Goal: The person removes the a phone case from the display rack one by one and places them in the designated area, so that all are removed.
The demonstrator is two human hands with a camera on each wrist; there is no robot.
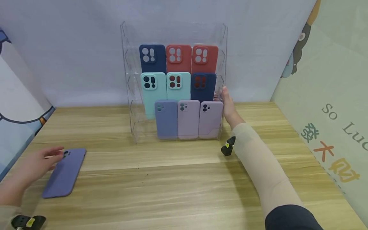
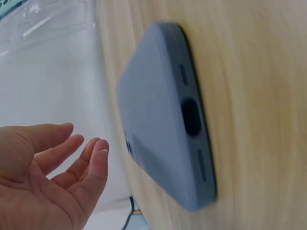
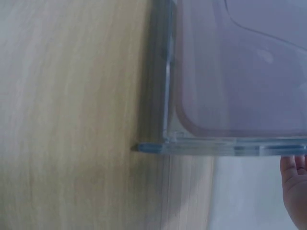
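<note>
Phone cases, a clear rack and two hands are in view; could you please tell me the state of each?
Loose purple case: lying flat on the table, back up.
Rack: upright, loaded.
Racked cases: standing in three rows.
Left hand: fingers slightly bent, holding nothing.
Right hand: at the rack's side, grip unclear.

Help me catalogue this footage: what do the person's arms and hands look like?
The left hand and right hand are ungloved. On the right are a cream sleeve and, further up, a dark navy one; on the left, a cream cuff. Small black devices with yellow marks sit at both wrists.
</note>
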